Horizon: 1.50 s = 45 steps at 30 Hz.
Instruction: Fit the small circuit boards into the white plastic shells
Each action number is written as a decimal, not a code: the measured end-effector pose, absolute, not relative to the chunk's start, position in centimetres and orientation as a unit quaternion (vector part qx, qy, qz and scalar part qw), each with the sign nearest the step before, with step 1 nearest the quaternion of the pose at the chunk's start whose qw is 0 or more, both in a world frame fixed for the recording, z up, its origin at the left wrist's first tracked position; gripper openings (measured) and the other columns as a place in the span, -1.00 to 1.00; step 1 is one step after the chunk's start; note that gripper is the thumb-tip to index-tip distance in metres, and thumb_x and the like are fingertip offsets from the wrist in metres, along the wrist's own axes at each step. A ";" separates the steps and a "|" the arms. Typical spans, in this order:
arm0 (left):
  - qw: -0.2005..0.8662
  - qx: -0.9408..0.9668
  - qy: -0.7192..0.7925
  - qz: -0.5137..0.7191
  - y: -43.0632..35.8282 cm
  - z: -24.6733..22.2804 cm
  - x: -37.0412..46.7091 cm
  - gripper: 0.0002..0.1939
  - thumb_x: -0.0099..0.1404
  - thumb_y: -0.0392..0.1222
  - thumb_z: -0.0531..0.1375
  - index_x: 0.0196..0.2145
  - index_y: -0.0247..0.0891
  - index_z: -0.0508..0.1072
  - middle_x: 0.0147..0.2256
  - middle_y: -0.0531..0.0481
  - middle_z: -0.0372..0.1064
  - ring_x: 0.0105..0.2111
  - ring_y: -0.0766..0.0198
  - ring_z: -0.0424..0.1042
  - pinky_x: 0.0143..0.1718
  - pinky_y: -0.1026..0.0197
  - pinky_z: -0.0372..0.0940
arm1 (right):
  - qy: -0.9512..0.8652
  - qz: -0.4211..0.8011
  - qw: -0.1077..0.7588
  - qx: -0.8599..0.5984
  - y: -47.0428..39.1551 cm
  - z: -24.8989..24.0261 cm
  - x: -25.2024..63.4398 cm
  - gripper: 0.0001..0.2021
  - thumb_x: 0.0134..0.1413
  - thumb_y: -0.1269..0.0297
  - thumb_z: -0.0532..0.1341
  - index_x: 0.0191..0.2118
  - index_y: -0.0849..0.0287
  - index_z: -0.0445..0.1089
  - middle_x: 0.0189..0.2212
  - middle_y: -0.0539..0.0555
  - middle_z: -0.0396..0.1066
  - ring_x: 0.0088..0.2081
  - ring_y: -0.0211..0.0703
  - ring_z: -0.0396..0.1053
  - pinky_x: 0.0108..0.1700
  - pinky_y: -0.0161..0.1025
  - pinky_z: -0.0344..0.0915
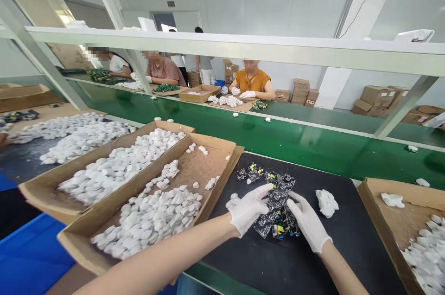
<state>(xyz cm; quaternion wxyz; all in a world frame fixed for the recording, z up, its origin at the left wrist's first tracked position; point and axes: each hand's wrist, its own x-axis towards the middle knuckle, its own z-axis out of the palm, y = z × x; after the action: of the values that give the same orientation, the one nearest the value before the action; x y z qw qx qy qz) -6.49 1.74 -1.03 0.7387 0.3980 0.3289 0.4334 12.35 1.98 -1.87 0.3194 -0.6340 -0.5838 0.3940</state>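
A long black circuit board panel (277,198) lies tilted between my two white-gloved hands, above the black mat. My left hand (249,207) grips its left edge, with the thumb low and the fingers reaching over the upper part. On the other side, my right hand (309,221) holds the right edge with its fingertips. Beneath and beside the panel are more circuit boards (281,230) with yellow and blue components. A few small boards (254,173) sit beyond my left hand. Small white lumps (233,200) rest near my left wrist, and a crumpled white clump (327,203) lies right of my right hand.
Cardboard trays (225,146) of white pieces stand on the left, with another tray (377,221) at the right. A green conveyor belt (313,146) runs behind the mat, carrying scattered white pieces. Overhead crosses a white shelf beam (243,47). Several people sit across the line.
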 end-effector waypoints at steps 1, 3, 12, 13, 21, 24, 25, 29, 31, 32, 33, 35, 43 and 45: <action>0.739 0.405 0.326 0.428 1.6 -1.1 -6.3 -0.14 -0.16 -0.45 0.09 0.16 -0.12 0.14 0.21 -0.01 0.04 0.26 0.05 -0.14 0.24 -0.03 -0.33 | -0.602 0.370 0.306 -0.638 1.6 -1.8 12.1 -0.37 0.00 -0.02 0.09 0.14 0.25 0.15 -0.35 0.09 0.41 -0.28 -0.05 0.39 -0.17 -0.16 0.27; 0.747 0.396 0.311 0.433 1.3 -1.1 -5.9 -0.03 -0.24 -0.47 0.06 0.21 -0.13 0.02 0.25 -0.01 -0.07 0.28 0.14 -0.23 0.25 0.02 -0.43 | -0.640 0.315 0.263 -0.650 1.0 -1.6 11.5 -0.35 0.00 -0.02 0.10 0.19 0.17 0.09 -0.16 0.17 0.36 -0.13 0.03 0.36 -0.04 -0.07 0.21; 0.826 0.367 0.156 0.399 0.0 -0.4 -5.2 0.04 -0.18 -0.42 0.17 0.25 -0.06 -0.14 0.31 0.05 -0.42 0.29 0.10 -0.42 0.25 -0.01 -0.43 | -0.624 0.427 0.340 -0.560 0.3 -0.6 11.9 -0.48 0.05 0.00 0.08 0.06 0.20 0.28 0.00 0.16 0.37 0.10 0.01 0.23 0.13 -0.11 0.13; 0.822 0.376 0.156 0.399 -0.1 -0.3 -5.2 0.01 -0.16 -0.40 0.17 0.25 -0.08 -0.10 0.31 0.02 -0.38 0.29 0.09 -0.39 0.25 -0.02 -0.40 | -0.618 0.432 0.344 -0.560 0.4 -0.6 11.9 -0.50 0.00 0.03 0.14 0.03 0.20 0.32 -0.03 0.15 0.40 0.08 0.02 0.26 0.13 -0.11 0.14; 0.635 0.513 0.316 0.482 1.5 0.4 -6.4 -0.38 0.15 -0.27 0.10 0.18 -0.15 0.09 0.22 -0.09 -0.01 0.20 0.06 0.04 0.19 -0.10 -0.03 | -0.488 0.533 0.416 -0.552 1.1 0.1 11.9 -0.64 -0.17 0.18 0.23 -0.18 0.21 0.45 -0.18 0.13 0.50 -0.07 0.09 0.40 0.00 -0.06 0.30; 0.475 0.628 0.405 0.464 1.6 0.7 -7.0 -0.43 0.19 -0.32 0.05 0.16 -0.16 0.10 0.18 -0.10 0.08 0.16 0.10 0.12 0.16 -0.10 0.04 | -0.500 0.464 0.431 -0.591 1.2 0.0 12.0 -0.63 -0.18 0.16 0.24 -0.17 0.19 0.44 -0.16 0.13 0.48 -0.04 0.06 0.37 0.06 -0.06 0.24; 0.382 0.688 0.426 0.445 1.5 0.9 -7.1 -0.43 0.18 -0.34 0.05 0.16 -0.15 0.11 0.17 -0.11 0.09 0.14 0.11 0.14 0.14 -0.10 0.08 | -0.513 0.430 0.427 -0.608 1.3 -0.2 12.2 -0.61 -0.18 0.15 0.24 -0.16 0.18 0.43 -0.13 0.13 0.46 -0.02 0.06 0.35 0.09 -0.05 0.21; 0.009 0.878 0.343 0.333 0.9 2.8 -7.3 -0.48 0.15 -0.42 0.05 0.09 -0.25 0.19 0.08 -0.19 0.21 0.08 0.04 0.20 0.05 -0.10 0.15 | -0.562 0.318 0.411 -0.644 1.5 -0.3 12.9 -0.61 -0.18 0.15 0.25 -0.15 0.16 0.42 -0.07 0.16 0.41 0.02 0.10 0.29 0.14 0.05 0.08; -0.099 0.914 0.280 0.278 0.8 3.8 -7.3 -0.55 0.15 -0.44 0.05 0.03 -0.31 0.24 -0.01 -0.21 0.30 0.01 0.03 0.26 0.00 -0.06 0.18 | -0.569 0.299 0.436 -0.630 1.4 0.3 13.2 -0.73 -0.19 0.18 0.26 -0.29 0.17 0.43 -0.18 0.16 0.45 -0.05 0.11 0.33 0.09 0.05 0.13; -0.128 0.917 0.270 0.265 0.8 4.1 -7.3 -0.58 0.16 -0.44 0.05 0.00 -0.33 0.26 -0.04 -0.21 0.32 -0.01 0.04 0.28 -0.02 -0.04 0.19 | -0.571 0.312 0.456 -0.607 1.3 0.8 13.3 -0.80 -0.18 0.20 0.26 -0.37 0.16 0.42 -0.27 0.14 0.47 -0.13 0.08 0.36 0.02 0.02 0.20; -0.145 0.914 0.271 0.266 0.8 4.3 -7.4 -0.61 0.17 -0.43 0.05 -0.02 -0.33 0.26 -0.05 -0.21 0.32 -0.03 0.06 0.29 -0.03 -0.01 0.19 | -0.574 0.343 0.472 -0.574 1.0 1.5 13.3 -0.85 -0.16 0.20 0.25 -0.44 0.16 0.38 -0.37 0.11 0.46 -0.23 0.03 0.39 -0.07 -0.02 0.26; -0.163 0.898 0.282 0.297 0.9 4.2 -7.6 -0.65 0.19 -0.38 0.05 -0.04 -0.33 0.25 -0.05 -0.20 0.32 -0.03 0.09 0.29 -0.03 0.02 0.18 | -0.580 0.438 0.480 -0.491 0.3 2.9 13.3 -0.85 -0.09 0.19 0.22 -0.47 0.16 0.30 -0.54 0.02 0.39 -0.45 -0.10 0.38 -0.28 -0.12 0.32; -0.197 0.904 0.160 0.343 0.7 5.3 -8.8 -0.54 0.24 0.17 0.00 -0.11 -0.25 0.26 -0.16 -0.22 0.35 -0.14 0.02 0.33 -0.19 0.01 0.19 | -0.576 0.704 0.131 -0.395 -3.0 6.4 12.7 -0.62 0.06 -0.02 0.07 -0.24 0.24 0.29 -0.74 -0.08 0.29 -0.79 -0.32 0.14 -0.68 -0.38 0.04; -0.155 0.951 0.156 0.218 0.6 5.8 -8.8 -0.43 0.19 0.29 -0.03 -0.16 -0.29 0.31 -0.25 -0.21 0.38 -0.28 0.05 0.37 -0.27 0.06 0.20 | -0.564 0.739 0.070 -0.361 -3.4 6.1 12.3 -0.62 0.07 0.00 0.05 -0.26 0.27 0.31 -0.75 -0.08 0.28 -0.80 -0.36 0.12 -0.69 -0.42 -0.01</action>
<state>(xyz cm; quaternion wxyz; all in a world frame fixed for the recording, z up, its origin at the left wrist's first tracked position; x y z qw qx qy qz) -8.84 0.63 5.81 -0.1553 0.9507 0.1557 0.2185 12.35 -3.42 6.13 0.0702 -0.3611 -0.5638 0.7395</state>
